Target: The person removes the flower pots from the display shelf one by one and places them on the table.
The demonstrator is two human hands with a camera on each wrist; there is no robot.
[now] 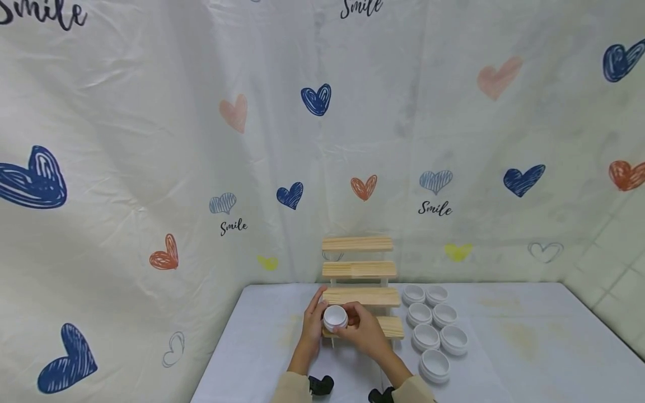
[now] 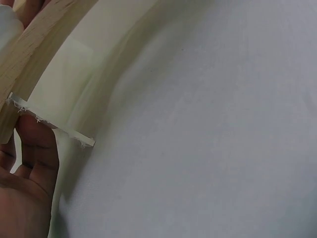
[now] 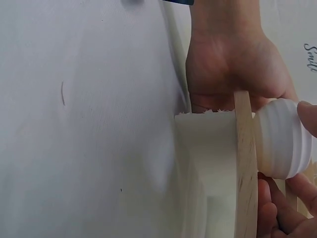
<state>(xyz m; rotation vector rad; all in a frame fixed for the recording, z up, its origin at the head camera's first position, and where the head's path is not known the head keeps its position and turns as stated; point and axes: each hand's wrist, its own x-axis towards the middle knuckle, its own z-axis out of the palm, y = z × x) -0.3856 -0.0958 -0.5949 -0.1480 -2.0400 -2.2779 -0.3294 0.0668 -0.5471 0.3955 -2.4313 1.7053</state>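
Note:
A small white round jar (image 1: 335, 317) with a pale top sits at the left part of the lowest step (image 1: 392, 327) of a stepped wooden display rack (image 1: 361, 296). My right hand (image 1: 367, 330) pinches this jar from the right, with thumb and fingers at its side. In the right wrist view the jar's ribbed side (image 3: 280, 139) is right against the step's board (image 3: 245, 163). My left hand (image 1: 311, 330) grips the rack's left end. In the left wrist view its fingers (image 2: 37, 144) are curled under the board (image 2: 34, 44), beside a white support (image 2: 54, 124).
Several white round jars (image 1: 425, 337) stand in two rough columns to the right of the rack. A white cloth (image 1: 504, 347) covers the table. Behind it hangs a curtain (image 1: 383, 134) printed with hearts. Black devices (image 1: 321, 385) are at both wrists.

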